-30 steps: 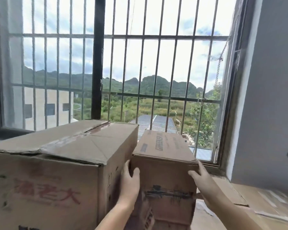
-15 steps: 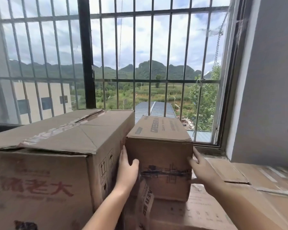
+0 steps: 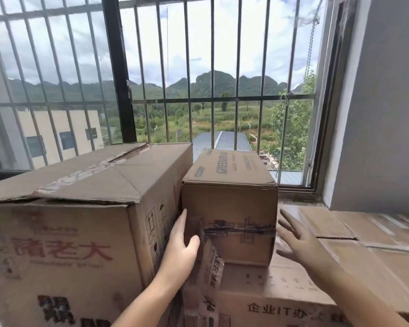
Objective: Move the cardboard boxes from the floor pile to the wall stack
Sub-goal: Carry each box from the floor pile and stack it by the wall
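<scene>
Now, L hand (image 3: 180, 251) lay flat w/ straight fingers vs small box's (image 3: 232, 223) left side, thumb on its front, R hand (image 3: 302, 241) splayed, released, just beside box's right side.

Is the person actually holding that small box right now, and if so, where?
Only partly: the left hand lies flat on the small box's lower left corner, thumb on its front. The right hand is spread open, just off its right side.
</scene>
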A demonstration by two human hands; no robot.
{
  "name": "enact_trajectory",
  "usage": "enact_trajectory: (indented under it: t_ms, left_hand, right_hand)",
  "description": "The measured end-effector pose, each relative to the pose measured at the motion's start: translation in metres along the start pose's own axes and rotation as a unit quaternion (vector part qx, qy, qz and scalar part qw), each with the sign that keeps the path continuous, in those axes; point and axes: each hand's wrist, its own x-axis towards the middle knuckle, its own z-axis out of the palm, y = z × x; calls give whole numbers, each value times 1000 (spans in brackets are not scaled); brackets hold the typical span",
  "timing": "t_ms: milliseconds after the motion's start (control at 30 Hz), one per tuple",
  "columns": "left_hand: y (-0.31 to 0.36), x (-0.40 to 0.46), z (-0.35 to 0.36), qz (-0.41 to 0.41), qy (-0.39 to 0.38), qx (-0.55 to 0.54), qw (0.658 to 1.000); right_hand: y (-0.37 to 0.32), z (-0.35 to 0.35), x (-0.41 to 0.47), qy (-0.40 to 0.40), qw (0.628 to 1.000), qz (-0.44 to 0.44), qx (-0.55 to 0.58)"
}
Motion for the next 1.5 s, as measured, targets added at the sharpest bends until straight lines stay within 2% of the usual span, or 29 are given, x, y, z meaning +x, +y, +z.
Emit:
enact_trajectory:
  t_ms: [200, 333, 533, 800, 967, 1233, 1400, 1500]
  left_hand:
    - [10, -45, -14, 42, -26, -68, 996]
    - [12, -83, -20, 40, -16, -89, 995]
    - [-14, -151, -26, -14, 7, -39, 999]
    - [-15, -226, 32, -94, -37, -57, 993]
    - [-5, -290, 78, -145, -90, -72, 983]
    - [-12, -357, 113, -214, -292, -34, 931]
    - [-5, -354, 140, -193, -422, -30, 885]
    - [-1, -348, 148, -138, -505, -32, 851]
  right_hand:
    - [12, -6, -70, -49, 999, -18, -5]
    - [32, -20, -111, -47, 999, -3, 19]
    - [65, -60, -176, 52, 995, 28, 85]
    - [102, -122, -301, 198, 963, 127, 132]
    - [114, -134, -391, 302, 922, 184, 157]
    - [121, -122, -528, 454, 842, 254, 146]
    - [116, -88, -586, 586, 762, 240, 137]
    - [114, -52, -604, 663, 703, 214, 142]
